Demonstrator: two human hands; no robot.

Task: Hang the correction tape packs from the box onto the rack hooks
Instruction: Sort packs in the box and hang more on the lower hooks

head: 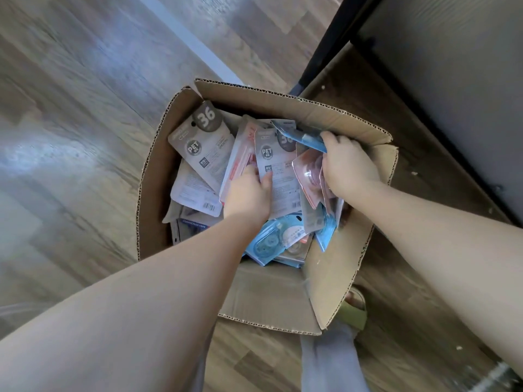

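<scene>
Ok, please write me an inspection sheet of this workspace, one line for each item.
Surface: wood-pattern floor; the open cardboard box stands on it.
Job's things: correction tape packs lie loose in the box, grey, pink and blue; no rack hooks in view.
Clutter: small pale crumbs on the floor at right.
Grippers: left hand rests on a grey pack; right hand grips several packs.
Cables: nothing seen.
Surroundings: dark furniture at upper right; a foot in a green slipper beside the box.

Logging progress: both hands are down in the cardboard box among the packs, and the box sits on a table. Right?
Not quite. In the head view both hands, left and right, are in the cardboard box among the packs, but the box sits on the wooden floor, not a table.
</scene>
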